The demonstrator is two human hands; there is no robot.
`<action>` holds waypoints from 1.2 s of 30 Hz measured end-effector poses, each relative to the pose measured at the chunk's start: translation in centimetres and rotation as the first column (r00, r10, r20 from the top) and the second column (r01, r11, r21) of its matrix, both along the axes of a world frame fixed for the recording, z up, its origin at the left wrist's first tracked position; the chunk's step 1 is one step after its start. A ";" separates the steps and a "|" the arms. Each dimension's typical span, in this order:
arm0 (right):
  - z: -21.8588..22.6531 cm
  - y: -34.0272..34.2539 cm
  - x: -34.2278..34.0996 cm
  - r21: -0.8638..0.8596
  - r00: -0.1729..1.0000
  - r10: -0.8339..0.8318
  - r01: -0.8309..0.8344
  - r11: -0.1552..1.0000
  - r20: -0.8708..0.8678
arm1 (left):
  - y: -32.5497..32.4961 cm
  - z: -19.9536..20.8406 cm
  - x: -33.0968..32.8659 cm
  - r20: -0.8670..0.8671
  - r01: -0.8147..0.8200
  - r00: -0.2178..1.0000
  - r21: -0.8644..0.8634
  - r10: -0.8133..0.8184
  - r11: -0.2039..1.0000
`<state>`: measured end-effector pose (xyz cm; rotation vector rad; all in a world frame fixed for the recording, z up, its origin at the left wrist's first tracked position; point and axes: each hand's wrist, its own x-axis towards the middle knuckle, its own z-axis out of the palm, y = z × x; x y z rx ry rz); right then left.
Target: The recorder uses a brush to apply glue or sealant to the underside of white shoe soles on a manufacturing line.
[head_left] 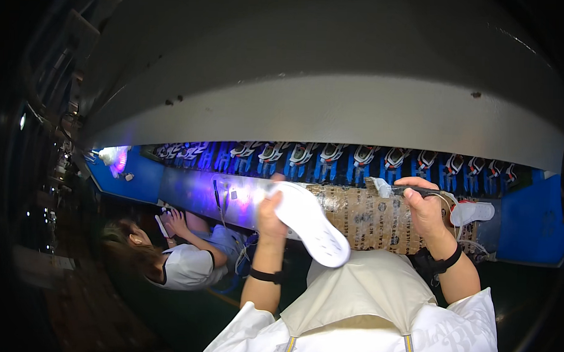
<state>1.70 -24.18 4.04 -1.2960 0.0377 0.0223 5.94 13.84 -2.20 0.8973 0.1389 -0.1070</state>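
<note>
A white shoe sole (313, 222) is gripped at one end by my left hand (270, 214), fingers closed round it. It tilts down to the right, in front of the cardboard-covered ledge, slightly blurred near the hand. My right hand (425, 211) is closed on the dark handle of a brush (382, 187), whose pale, worn-looking head points left toward the sole without touching it. A thin light cord runs by the right wrist. Beside that hand, at the ledge's right end, lies another white sole (473, 213).
Behind the ledge (370, 219), a row of shoe uppers (331, 154) sits on blue holders under a large grey hood (334, 109). Blue panels (532, 219) flank the line. On the left a co-worker (192, 260) holds a pale piece near a purple-lit stretch.
</note>
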 end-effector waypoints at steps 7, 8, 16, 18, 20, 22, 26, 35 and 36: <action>2.7 2.8 0.2 -0.028 0.984 0.158 -0.156 0.987 0.082 | -9.1 1.0 -5.0 -0.101 0.249 0.939 -0.463 -0.330 0.851; 3.0 3.3 0.3 -0.065 0.975 0.198 -0.192 0.979 0.104 | -9.8 2.2 -5.1 -0.062 0.294 0.916 -0.567 -0.396 0.769; 4.2 7.3 3.4 -0.398 0.928 0.070 0.088 0.913 0.365 | -12.4 2.8 -3.4 0.062 0.464 0.880 -0.327 -0.471 0.823; 3.9 7.5 3.7 -0.494 0.812 0.166 0.167 0.853 0.560 | -13.9 4.0 -3.7 -0.134 0.274 0.940 -0.253 -0.314 0.928; 4.0 7.1 3.4 -0.603 0.708 0.397 0.052 0.796 0.585 | -13.8 3.2 -3.4 -0.125 0.180 0.969 -0.239 -0.214 0.954; 4.6 6.1 3.7 -0.597 0.613 0.607 -0.260 0.759 0.505 | -13.0 3.2 -2.8 -0.021 0.291 0.944 -0.416 -0.329 0.862; 4.4 6.3 3.4 -0.449 0.821 0.206 0.068 0.891 0.533 | -13.3 4.1 -2.6 0.264 0.548 0.836 -0.451 -0.481 0.705; 5.5 6.4 2.3 -0.633 0.759 0.385 0.047 0.772 0.526 | -12.9 5.8 -1.5 0.013 0.188 0.977 -0.531 -0.215 0.826; 6.0 6.6 2.1 -0.628 0.758 0.385 0.043 0.777 0.527 | -12.5 5.7 -1.2 0.010 0.184 0.978 -0.526 -0.210 0.831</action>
